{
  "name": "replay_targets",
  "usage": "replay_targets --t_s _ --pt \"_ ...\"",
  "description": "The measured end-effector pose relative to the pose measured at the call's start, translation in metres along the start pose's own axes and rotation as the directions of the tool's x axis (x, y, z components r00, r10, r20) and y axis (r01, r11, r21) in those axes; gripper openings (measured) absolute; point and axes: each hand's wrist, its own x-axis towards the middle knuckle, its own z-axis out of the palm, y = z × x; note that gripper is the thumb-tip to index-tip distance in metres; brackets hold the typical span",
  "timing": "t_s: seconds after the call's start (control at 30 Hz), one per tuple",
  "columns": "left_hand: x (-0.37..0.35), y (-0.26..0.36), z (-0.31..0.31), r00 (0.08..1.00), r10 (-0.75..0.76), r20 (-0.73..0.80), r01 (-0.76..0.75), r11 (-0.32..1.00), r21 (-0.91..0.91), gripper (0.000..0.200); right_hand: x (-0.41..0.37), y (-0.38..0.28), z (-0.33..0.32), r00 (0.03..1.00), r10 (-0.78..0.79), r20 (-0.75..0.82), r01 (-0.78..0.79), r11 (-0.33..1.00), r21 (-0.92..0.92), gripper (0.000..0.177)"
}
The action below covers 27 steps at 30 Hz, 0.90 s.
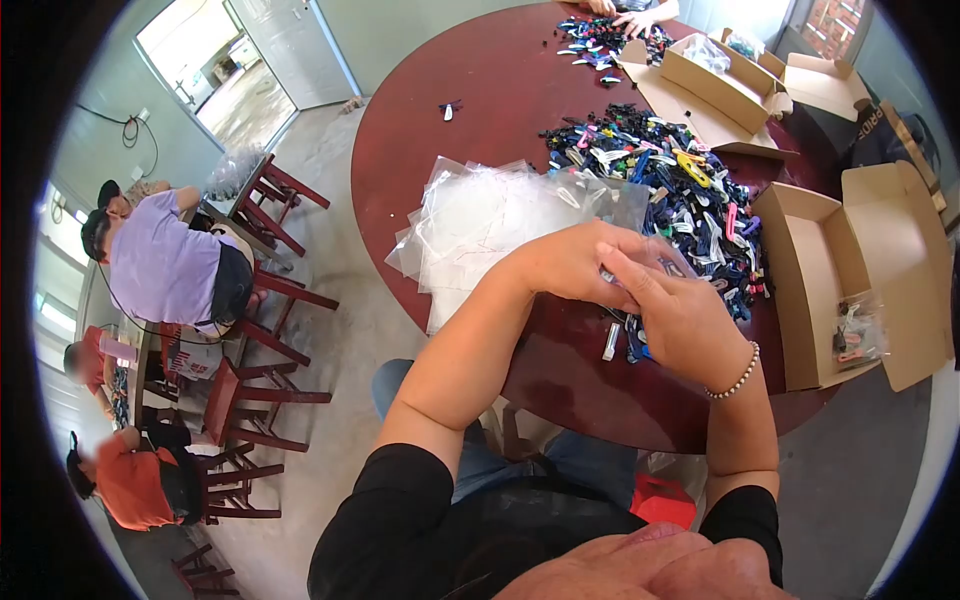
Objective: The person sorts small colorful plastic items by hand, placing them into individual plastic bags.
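Presumably for steadiness, a small clear bag (672, 262) is gripped between the curled left hand (578, 262) and right hand (688, 318). Seemingly for easy reach, loose clips (640, 150) are heaped at one o'clock from them, flat bags (475, 220) stacked at ten, an open carton (800, 290) set at three.

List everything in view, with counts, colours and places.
Round table: one, dark red, centre.
Loose clips: uncountable, mixed colours, heaped on table.
Flat bags: several, clear, stacked left of clips.
Open cartons: at least two, brown, table's right side.
Filled bag: one, clear, at the nearer carton.
Held bag: one, clear, centre.
Stools: several, dark red, left.
Co-workers: at least four, clothing varied, left and far side.
Door: one, white, upper left.
Bracelet: one, pale beads, right wrist.
Left hand: one, bare, at held bag.
Right hand: one, bare, likewise.
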Motion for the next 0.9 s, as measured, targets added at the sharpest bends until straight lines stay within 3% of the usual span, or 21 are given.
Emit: replay_targets --t_s 0.13,0.23,0.3,0.43,0.5,0.6,0.67,0.7,0.8,0.87,0.9 --pt "-0.004 0.005 -0.002 0.994 -0.077 0.082 0.068 0.992 0.110 0.042 -0.002 -0.001 0.000 1.000 0.001 0.026 -0.001 1.000 0.010 0.053" --pt "-0.004 -0.002 -0.001 0.995 -0.077 0.056 0.068 0.985 0.158 0.039 0.001 -0.003 0.004 0.995 -0.046 -0.085 0.041 0.997 -0.065 0.052" --pt "-0.005 -0.003 -0.002 0.992 -0.117 0.046 0.112 0.987 0.112 0.038 0.001 -0.003 0.003 0.985 -0.144 -0.091 0.124 0.972 -0.200 0.051" --pt "-0.005 -0.021 0.001 0.989 -0.149 -0.010 0.148 0.987 -0.065 0.030 -0.001 -0.007 0.003 0.992 -0.104 -0.068 0.086 0.970 -0.226 0.051" --pt "-0.006 -0.022 0.001 0.985 -0.171 0.014 0.171 0.985 -0.024 0.028 -0.001 -0.004 0.007 0.983 -0.152 -0.106 0.124 0.965 -0.231 0.050" --pt "-0.005 -0.019 0.000 0.955 -0.296 0.004 0.295 0.950 -0.105 0.024 0.000 -0.002 0.005 0.977 -0.146 -0.155 0.119 0.978 -0.169 0.047" --pt "-0.004 -0.025 -0.002 0.988 -0.152 0.029 0.151 0.988 0.022 0.026 -0.001 0.001 0.005 0.972 -0.140 -0.190 0.117 0.985 -0.129 0.047" --pt "-0.005 -0.022 -0.001 0.988 -0.151 0.034 0.150 0.988 0.020 0.026 -0.002 0.004 0.006 0.959 -0.131 -0.250 0.112 0.990 -0.090 0.045" --pt "-0.005 -0.014 0.002 0.969 -0.245 -0.024 0.243 0.968 -0.066 0.025 -0.005 0.012 -0.002 0.947 -0.077 -0.311 0.078 0.997 -0.009 0.041" --pt "-0.003 -0.021 0.005 0.960 -0.281 -0.017 0.260 0.907 -0.332 0.026 -0.010 0.020 -0.016 0.935 -0.001 -0.355 0.027 0.997 0.070 0.038" --pt "-0.002 -0.023 0.004 0.960 -0.279 -0.013 0.259 0.905 -0.337 0.026 -0.016 0.027 -0.027 0.922 0.110 -0.372 -0.073 0.991 0.112 0.034"
